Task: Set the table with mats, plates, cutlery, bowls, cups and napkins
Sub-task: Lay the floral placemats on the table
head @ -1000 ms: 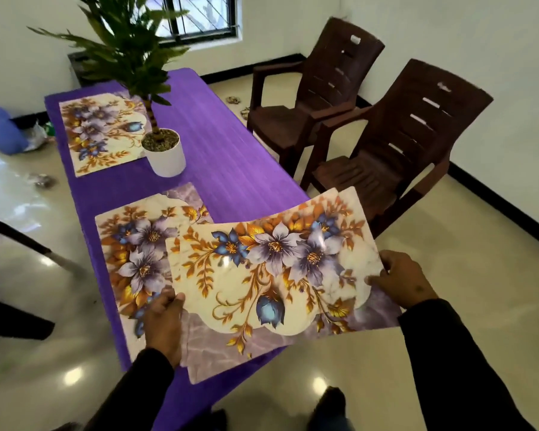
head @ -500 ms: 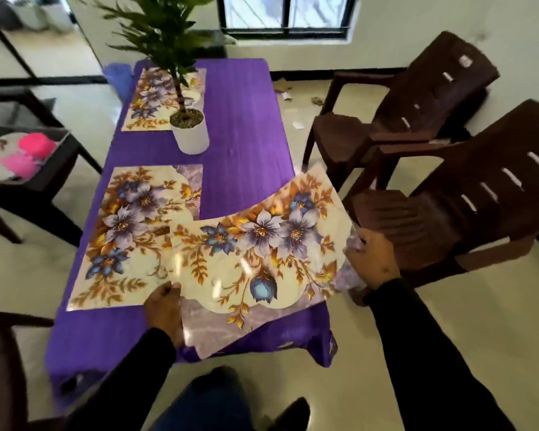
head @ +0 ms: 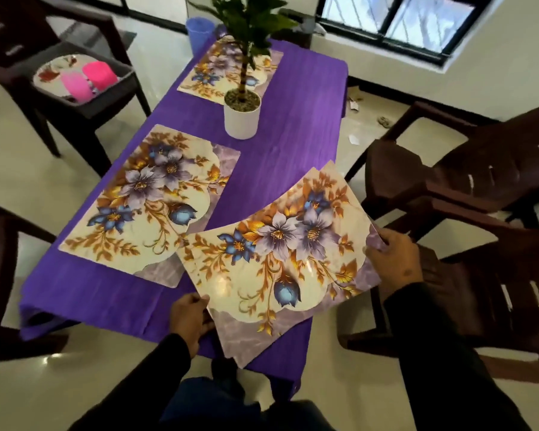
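Held mat (head: 280,259): glossy, cream centre, purple and blue flowers, gold leaves, marbled lilac border — bowed upward along its far edge. It sits at 5 o'clock over the purple table (head: 293,119), overhanging the near corner. Left hand (head: 189,318) grasps its near-left edge; right hand (head: 394,259) pinches its right edge. A second mat (head: 150,203) lies flat at 9 o'clock. Against half a second earlier, the held mat's left corner no longer overlaps that second mat — the two now sit just beside each other.

Glossy pale floor (head: 339,399), white wall (head: 511,57), dark-framed window (head: 395,23), 2 brown chairs (head: 467,188)
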A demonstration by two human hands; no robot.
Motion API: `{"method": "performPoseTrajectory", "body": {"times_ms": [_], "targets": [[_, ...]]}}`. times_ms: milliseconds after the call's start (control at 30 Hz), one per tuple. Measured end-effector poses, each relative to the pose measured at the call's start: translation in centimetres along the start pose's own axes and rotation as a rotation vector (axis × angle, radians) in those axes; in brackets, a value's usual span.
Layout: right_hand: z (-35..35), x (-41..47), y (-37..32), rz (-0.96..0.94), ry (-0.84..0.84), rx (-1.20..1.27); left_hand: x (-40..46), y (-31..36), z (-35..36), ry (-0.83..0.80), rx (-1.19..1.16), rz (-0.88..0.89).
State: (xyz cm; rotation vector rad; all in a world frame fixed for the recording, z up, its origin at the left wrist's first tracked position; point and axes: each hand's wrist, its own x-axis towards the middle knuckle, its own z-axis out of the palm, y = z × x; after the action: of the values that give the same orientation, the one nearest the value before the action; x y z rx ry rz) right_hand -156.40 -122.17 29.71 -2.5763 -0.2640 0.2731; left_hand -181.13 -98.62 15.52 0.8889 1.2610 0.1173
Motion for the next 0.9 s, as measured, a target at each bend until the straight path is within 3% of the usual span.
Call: {"method": "performPoseTrajectory", "body": {"times_ms": [300, 633, 900], "targets": [[0.6, 11.3, 0.0, -0.134, -0.144, -0.187, -0.8, -2.8, 3.6, 0.164, -0.034, -0.031], [6.1, 24.4, -0.9, -0.384, -0.394, -0.262, -0.6, -5.2, 9.2, 0.642, -0.274, -0.014], [8.0, 28.2, -1.9, -0.514, -0.457, -0.309, -1.6, -4.7, 11.5, 0.768, -0.328, -0.027]]}}
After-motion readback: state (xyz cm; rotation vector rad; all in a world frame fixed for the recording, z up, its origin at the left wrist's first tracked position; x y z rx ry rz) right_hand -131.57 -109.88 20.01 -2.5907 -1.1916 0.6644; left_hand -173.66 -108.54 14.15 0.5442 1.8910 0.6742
